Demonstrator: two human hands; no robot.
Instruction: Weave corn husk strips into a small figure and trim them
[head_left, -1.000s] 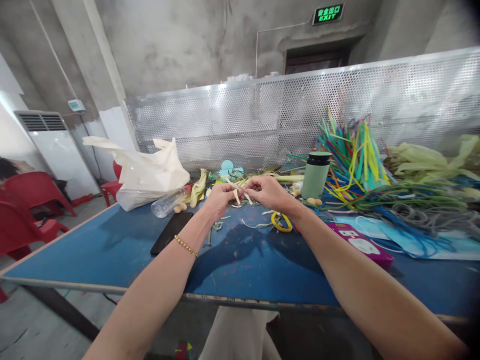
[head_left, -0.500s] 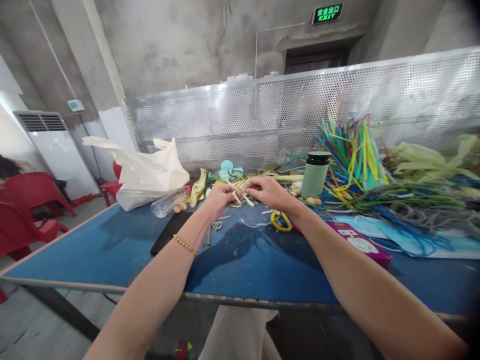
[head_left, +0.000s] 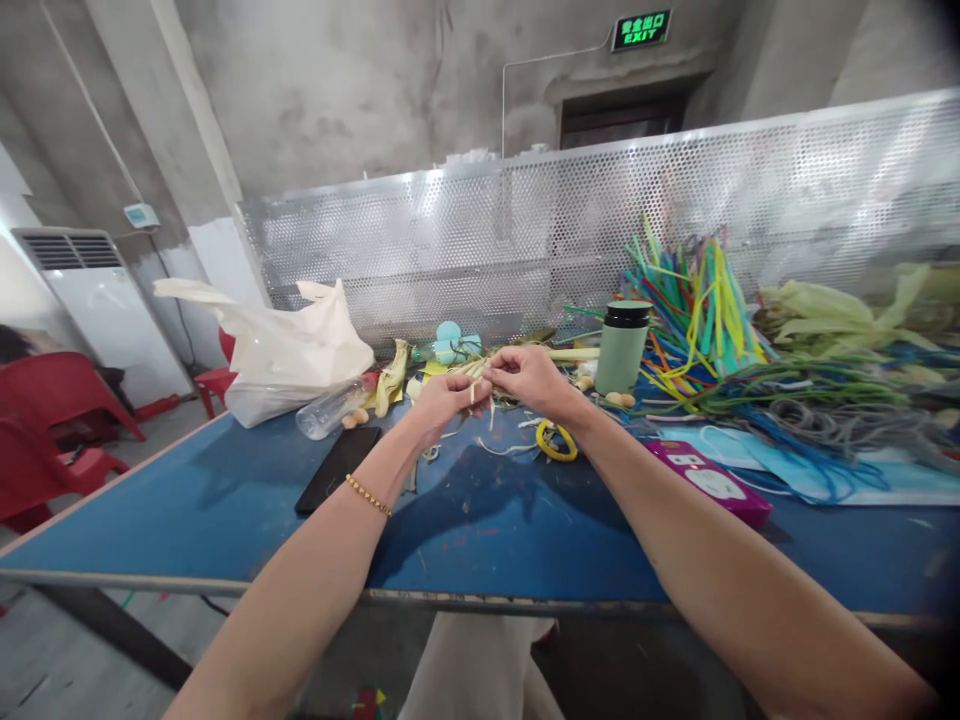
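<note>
My left hand (head_left: pixel 448 398) and my right hand (head_left: pixel 531 380) meet above the middle of the table, fingertips almost touching. Both are closed in a pinch on a thin pale strip (head_left: pixel 492 412) that looks like corn husk. Part of the strip hides behind the fingers. Behind them lies a loose heap of pale green husk pieces. A yellow ring-shaped coil (head_left: pixel 556 441) rests on the table just below my right wrist. Left of my left forearm lies a black phone-like slab (head_left: pixel 337 470).
A white plastic bag (head_left: pixel 289 340) and a clear bottle (head_left: pixel 330 410) stand at the left. To the right are a green lidded cup (head_left: pixel 622 350), colourful strips (head_left: pixel 712 310), a purple box (head_left: pixel 709 482) and blue face masks (head_left: pixel 802 462). A perforated metal screen (head_left: pixel 450 240) closes the back.
My hands have drawn closer together at the fingertips. The pale strips jutting out between them show less now. The whole view has shifted slightly.
</note>
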